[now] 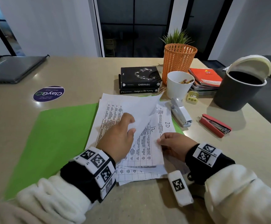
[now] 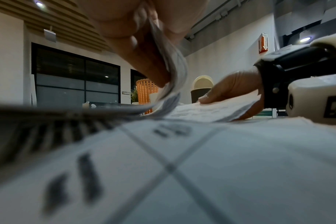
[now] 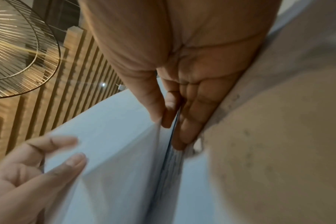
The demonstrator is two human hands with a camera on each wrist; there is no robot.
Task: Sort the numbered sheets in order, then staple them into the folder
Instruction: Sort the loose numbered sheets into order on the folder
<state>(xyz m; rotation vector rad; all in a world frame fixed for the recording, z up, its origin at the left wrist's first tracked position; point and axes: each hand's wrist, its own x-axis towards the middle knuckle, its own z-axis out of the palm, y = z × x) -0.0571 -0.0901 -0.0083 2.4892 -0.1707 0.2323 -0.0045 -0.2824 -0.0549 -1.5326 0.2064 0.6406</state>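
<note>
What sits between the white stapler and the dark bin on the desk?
Head view: only the small yellow sharpener sits between white stapler and dark bin.

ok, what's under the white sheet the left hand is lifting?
Under the lifted white sheet lies a printed table sheet marked 12, with one marked 20 beside it, partly beneath. Lower sheets' numbers are covered. The green folder lies underneath.

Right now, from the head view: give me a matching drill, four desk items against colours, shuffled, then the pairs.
Items:
1. folder
2. basket
3. stapler beside the sheets
4. stapler nearer the bin

Colours:
A. red
B. white
C. green
D. orange

Pairs: 1-C, 2-D, 3-B, 4-A
</note>
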